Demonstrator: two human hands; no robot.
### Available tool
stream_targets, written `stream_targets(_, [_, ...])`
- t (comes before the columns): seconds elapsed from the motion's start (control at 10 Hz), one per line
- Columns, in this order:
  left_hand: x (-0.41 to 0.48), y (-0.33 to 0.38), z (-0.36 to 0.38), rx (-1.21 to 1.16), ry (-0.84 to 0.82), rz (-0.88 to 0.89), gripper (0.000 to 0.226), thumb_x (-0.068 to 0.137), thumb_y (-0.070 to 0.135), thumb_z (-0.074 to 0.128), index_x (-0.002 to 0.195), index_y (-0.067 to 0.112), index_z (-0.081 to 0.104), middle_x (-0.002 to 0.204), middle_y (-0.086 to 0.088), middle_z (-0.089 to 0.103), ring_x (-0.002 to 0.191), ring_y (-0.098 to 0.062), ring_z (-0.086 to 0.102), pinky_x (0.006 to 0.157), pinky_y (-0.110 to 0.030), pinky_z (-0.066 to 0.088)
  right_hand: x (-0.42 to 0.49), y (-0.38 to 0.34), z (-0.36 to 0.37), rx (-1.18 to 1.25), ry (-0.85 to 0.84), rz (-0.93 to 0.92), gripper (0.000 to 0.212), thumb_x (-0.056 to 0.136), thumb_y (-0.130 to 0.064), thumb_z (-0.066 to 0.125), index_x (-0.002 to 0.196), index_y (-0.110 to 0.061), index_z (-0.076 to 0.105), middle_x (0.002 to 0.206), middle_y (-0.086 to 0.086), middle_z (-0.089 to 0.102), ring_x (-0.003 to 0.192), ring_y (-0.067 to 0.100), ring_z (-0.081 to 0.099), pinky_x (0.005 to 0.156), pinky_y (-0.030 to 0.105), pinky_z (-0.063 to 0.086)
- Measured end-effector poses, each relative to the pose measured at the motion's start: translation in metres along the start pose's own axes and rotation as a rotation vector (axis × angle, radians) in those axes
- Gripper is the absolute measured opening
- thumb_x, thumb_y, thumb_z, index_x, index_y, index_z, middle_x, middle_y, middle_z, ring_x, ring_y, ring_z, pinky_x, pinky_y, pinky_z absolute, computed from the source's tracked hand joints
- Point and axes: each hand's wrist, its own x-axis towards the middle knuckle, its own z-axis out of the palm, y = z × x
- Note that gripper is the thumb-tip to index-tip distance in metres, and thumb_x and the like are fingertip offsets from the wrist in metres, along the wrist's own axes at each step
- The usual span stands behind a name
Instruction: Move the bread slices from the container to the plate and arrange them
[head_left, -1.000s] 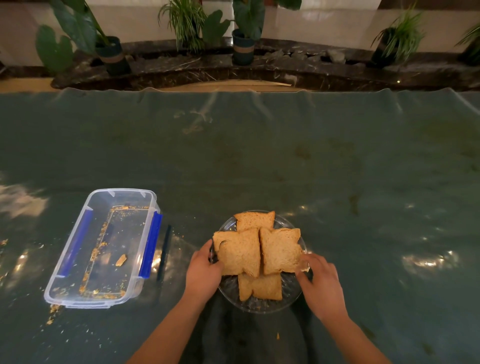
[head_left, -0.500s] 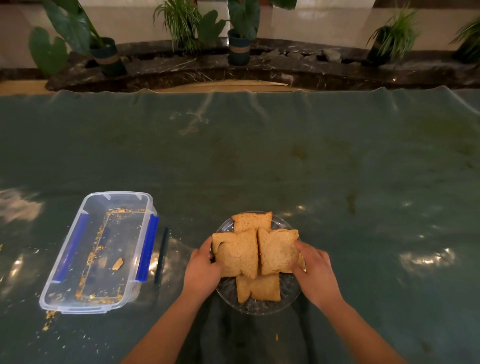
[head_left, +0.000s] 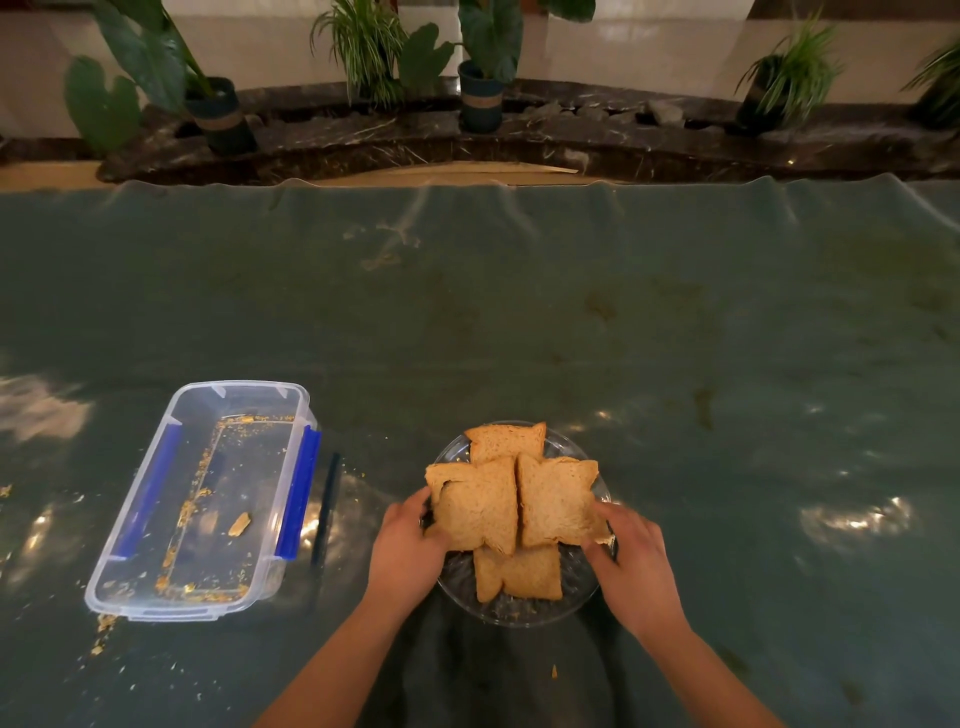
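Several brown bread slices lie overlapped on a round glass plate (head_left: 524, 613) near the table's front edge. The left top slice (head_left: 478, 506) is gripped at its left edge by my left hand (head_left: 410, 551). On the right top slice (head_left: 558, 499), my right hand (head_left: 631, 561) holds the lower right corner. A third slice (head_left: 506, 440) sticks out at the far side and another slice (head_left: 519, 574) at the near side. To the left stands the clear plastic container (head_left: 156, 519) with blue clips, holding only crumbs and one small crust piece (head_left: 239, 523).
A dark pen-like stick (head_left: 325, 509) lies between container and plate. Crumbs are scattered on the green plastic-covered table (head_left: 571, 312). Beyond the far edge runs a dark stone ledge with potted plants (head_left: 483, 78).
My right hand has slid in from the plate's right rim onto the right slice's corner. My left hand stays on the left slice. The slices have shifted only slightly.
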Motion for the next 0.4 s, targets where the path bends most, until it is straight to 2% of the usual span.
stream_targets(0.1, [0.0047, -0.0031, -0.0005, 0.017, -0.009, -0.031, 0.051, 0.082, 0.026, 0.059, 0.133, 0.031, 0.057, 0.122, -0.001, 0.06, 0.105, -0.017, 0.06, 0.095, -0.042, 0.052, -0.0002, -0.0005, -0.0004, 0.059, 0.003, 0.046, 0.04, 0.088, -0.019, 0.065, 0.127, -0.024, 0.057, 0.13, -0.007, 0.058, 0.114, 0.013, 0.039, 0.093, 0.033, 0.042])
stream_targets(0.2, [0.0053, -0.0061, -0.002, -0.017, -0.003, -0.036, 0.039, 0.081, 0.029, 0.063, 0.12, 0.035, 0.059, 0.117, 0.002, 0.063, 0.104, -0.017, 0.062, 0.094, -0.045, 0.053, 0.0009, 0.0013, -0.0018, 0.092, -0.005, 0.072, 0.039, 0.088, -0.019, 0.064, 0.126, -0.025, 0.057, 0.13, -0.006, 0.058, 0.114, 0.013, 0.04, 0.093, 0.034, 0.043])
stream_targets(0.3, [0.0045, -0.0081, -0.0058, -0.031, 0.023, -0.04, 0.044, 0.078, 0.034, 0.066, 0.12, 0.041, 0.055, 0.11, 0.007, 0.064, 0.099, -0.013, 0.062, 0.083, -0.037, 0.051, 0.0017, 0.0004, -0.0022, 0.069, 0.024, 0.041, 0.037, 0.089, -0.021, 0.063, 0.124, -0.027, 0.058, 0.129, -0.007, 0.058, 0.119, 0.016, 0.042, 0.094, 0.037, 0.044])
stream_targets(0.4, [0.007, -0.0059, -0.0091, -0.015, 0.061, -0.036, 0.048, 0.08, 0.028, 0.065, 0.126, 0.037, 0.054, 0.117, 0.003, 0.063, 0.104, -0.015, 0.061, 0.085, -0.036, 0.05, 0.0038, -0.0041, -0.0053, 0.057, 0.065, 0.032, 0.036, 0.09, -0.021, 0.063, 0.125, -0.024, 0.058, 0.129, -0.005, 0.059, 0.119, 0.018, 0.042, 0.097, 0.039, 0.044])
